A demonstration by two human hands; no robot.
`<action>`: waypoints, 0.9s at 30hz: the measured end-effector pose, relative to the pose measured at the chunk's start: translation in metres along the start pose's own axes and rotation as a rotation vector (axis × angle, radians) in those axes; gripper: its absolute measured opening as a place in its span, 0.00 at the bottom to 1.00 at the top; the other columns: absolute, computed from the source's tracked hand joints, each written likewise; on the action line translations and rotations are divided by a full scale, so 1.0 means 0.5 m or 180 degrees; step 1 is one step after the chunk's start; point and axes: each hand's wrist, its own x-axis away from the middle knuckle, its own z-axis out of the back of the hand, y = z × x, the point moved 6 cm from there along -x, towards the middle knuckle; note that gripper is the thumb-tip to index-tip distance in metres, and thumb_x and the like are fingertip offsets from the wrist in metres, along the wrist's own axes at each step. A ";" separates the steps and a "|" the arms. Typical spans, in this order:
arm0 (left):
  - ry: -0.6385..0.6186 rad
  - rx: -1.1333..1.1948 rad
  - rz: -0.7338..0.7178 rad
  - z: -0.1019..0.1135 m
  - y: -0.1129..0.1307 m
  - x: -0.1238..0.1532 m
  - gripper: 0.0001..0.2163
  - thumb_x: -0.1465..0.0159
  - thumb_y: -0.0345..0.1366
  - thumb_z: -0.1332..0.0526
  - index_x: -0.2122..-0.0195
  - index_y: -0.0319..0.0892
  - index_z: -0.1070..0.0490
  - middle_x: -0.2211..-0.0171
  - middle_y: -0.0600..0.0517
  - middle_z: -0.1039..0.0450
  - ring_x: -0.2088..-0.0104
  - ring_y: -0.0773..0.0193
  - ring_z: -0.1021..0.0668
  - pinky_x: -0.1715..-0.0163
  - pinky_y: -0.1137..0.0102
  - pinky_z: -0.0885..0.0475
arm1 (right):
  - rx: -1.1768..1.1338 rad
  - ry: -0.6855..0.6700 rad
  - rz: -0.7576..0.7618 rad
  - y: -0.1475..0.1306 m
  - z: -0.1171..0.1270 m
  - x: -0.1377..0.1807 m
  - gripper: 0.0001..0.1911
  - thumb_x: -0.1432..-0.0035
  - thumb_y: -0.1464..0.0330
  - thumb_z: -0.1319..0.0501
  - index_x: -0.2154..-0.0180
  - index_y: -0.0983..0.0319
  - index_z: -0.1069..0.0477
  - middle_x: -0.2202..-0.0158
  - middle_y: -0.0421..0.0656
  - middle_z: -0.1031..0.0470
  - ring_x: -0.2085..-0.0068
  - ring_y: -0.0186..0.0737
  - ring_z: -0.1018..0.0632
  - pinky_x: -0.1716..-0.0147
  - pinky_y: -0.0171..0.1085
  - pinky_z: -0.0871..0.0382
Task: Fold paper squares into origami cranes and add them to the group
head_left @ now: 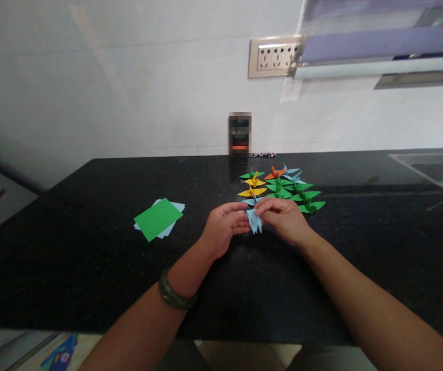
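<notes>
Both of my hands meet above the black counter (89, 268) and pinch a small light blue folded paper piece (254, 220). My left hand (223, 226) grips its left side, fingers curled. From the right, my right hand (283, 216) pinches its top. Just behind the hands lies a group of several folded paper cranes (281, 188) in green, yellow, orange and light blue. A dark band sits on my left wrist.
A small stack of flat paper squares (158, 219), green on top of pale blue, lies to the left of my hands. A dark box (240, 135) stands against the tiled wall. A socket plate (273, 56) is on the wall. A sink (433, 167) is at far right.
</notes>
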 end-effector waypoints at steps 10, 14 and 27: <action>-0.0111 -0.0776 0.0063 -0.003 -0.014 0.000 0.11 0.53 0.37 0.33 0.71 0.36 0.26 0.75 0.50 0.26 0.74 0.69 0.26 0.73 0.74 0.33 | 0.0813 -0.0197 0.0564 -0.026 -0.006 -0.002 0.08 0.54 0.74 0.40 0.75 0.58 0.23 0.70 0.42 0.26 0.67 0.35 0.26 0.64 0.38 0.32; -0.0077 -0.1173 -0.0207 -0.003 -0.012 -0.006 0.06 0.49 0.32 0.39 0.71 0.36 0.27 0.76 0.51 0.28 0.75 0.69 0.28 0.73 0.74 0.34 | 0.0573 -0.0297 0.0020 -0.010 -0.009 -0.002 0.08 0.53 0.70 0.41 0.70 0.60 0.24 0.69 0.42 0.26 0.69 0.34 0.26 0.69 0.36 0.31; -0.0100 -0.2506 -0.1078 -0.014 0.007 0.001 0.08 0.43 0.37 0.45 0.67 0.41 0.31 0.75 0.54 0.31 0.74 0.66 0.30 0.72 0.73 0.37 | 0.0886 0.0271 -0.0112 0.007 -0.010 -0.001 0.10 0.54 0.62 0.37 0.77 0.62 0.33 0.82 0.36 0.34 0.82 0.29 0.36 0.84 0.30 0.44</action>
